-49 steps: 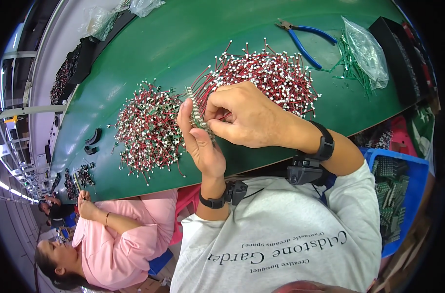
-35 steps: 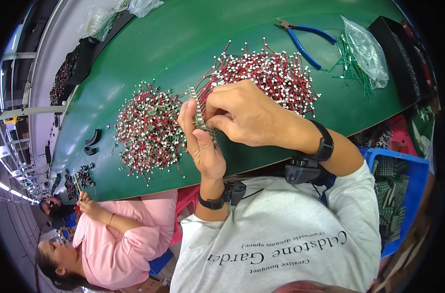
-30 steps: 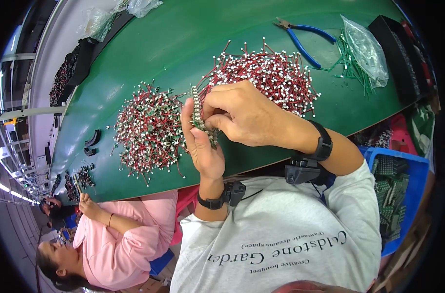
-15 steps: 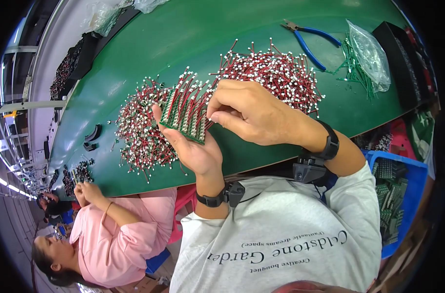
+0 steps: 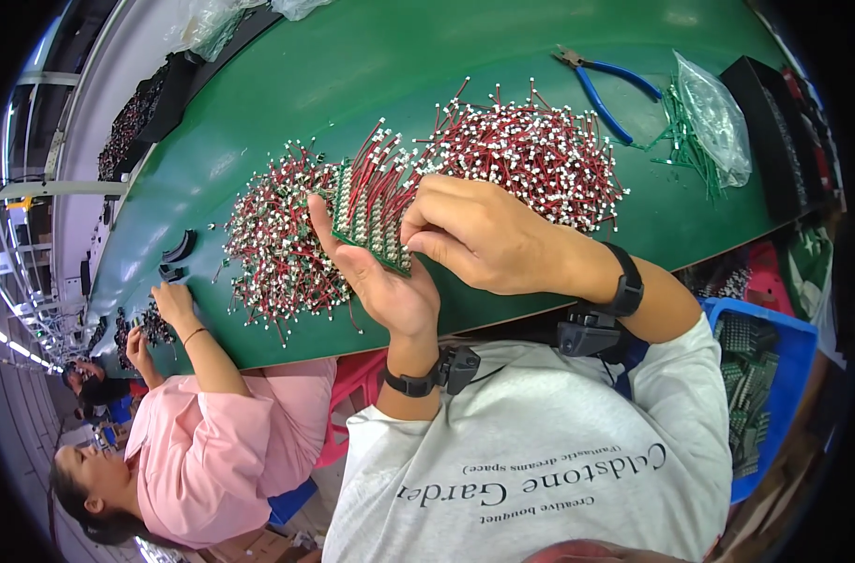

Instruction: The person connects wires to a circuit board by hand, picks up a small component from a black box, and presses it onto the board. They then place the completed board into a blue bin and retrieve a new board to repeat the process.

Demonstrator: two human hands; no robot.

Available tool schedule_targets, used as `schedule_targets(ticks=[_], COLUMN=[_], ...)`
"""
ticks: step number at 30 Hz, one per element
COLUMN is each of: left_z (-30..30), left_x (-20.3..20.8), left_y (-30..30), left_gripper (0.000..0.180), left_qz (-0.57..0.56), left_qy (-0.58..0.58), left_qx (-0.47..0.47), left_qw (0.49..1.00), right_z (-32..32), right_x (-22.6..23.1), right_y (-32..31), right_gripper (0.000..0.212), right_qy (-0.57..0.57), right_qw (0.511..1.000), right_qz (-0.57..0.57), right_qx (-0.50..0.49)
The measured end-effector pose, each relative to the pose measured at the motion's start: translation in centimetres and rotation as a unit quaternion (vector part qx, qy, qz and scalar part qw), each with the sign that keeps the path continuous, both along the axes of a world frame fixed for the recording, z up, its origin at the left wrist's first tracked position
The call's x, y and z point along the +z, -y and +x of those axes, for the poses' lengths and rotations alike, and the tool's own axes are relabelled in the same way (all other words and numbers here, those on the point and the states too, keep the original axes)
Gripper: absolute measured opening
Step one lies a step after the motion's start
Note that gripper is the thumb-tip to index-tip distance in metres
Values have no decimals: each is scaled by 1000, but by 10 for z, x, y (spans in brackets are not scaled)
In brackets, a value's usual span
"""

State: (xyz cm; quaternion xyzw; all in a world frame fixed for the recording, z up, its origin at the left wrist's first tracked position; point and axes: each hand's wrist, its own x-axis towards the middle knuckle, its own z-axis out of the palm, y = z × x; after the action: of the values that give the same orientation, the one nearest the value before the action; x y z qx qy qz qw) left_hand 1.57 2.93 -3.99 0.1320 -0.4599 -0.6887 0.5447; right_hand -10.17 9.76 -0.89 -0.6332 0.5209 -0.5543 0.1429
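My left hand (image 5: 390,296) holds a green circuit board panel (image 5: 376,230) from below, with its thumb and fingers at the edges. Rows of small white connectors cover the panel, and red wires with white plugs stand up from several rows. Over the panel's right edge, my right hand (image 5: 488,235) is closed in a pinch. What lies between its fingertips is too small and hidden to make out. Behind the right hand spreads a pile of red wires with white plugs (image 5: 526,155). Left of the panel lies another heap of wired parts (image 5: 282,239).
Blue-handled cutters (image 5: 605,83), thin green strips (image 5: 682,150), a clear plastic bag (image 5: 713,122) and a black tray (image 5: 770,141) lie at the right. A blue bin (image 5: 782,408) with green boards stands beside me. At the left, a co-worker in pink (image 5: 221,446) handles small black parts (image 5: 155,324).
My hands and the panel keep the same hold, sitting slightly lower and further right in the picture. The co-worker's hands have come apart, one reaching further over the table.
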Motion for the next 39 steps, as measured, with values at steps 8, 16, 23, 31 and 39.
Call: schedule_targets(ticks=[8,16,23,31,39], left_z=[2,-3,-2,-1,2], left_x=[-9,-5,-3,-2,-2], left_y=[-7,-12,-14,-14,-16], left_gripper=[60,61,61,60,59], left_qz=[-13,-71,-80,-90,-87], left_qy=[49,77,81,92,122], left_qx=[37,75,57,60,50], left_qw=[998,992,992,990,987], right_z=[12,18,16,17,18], right_x=[-8,-14,-11,-12,-12], right_y=[4,6,3,4,2], right_gripper=[10,9,9,9,10], right_qy=[-123,-64,-41,-22,-101], right_qw=[987,993,996,997,990], right_qz=[-60,-44,-28,-30,-54], right_qx=[-88,-85,-76,-64,-85])
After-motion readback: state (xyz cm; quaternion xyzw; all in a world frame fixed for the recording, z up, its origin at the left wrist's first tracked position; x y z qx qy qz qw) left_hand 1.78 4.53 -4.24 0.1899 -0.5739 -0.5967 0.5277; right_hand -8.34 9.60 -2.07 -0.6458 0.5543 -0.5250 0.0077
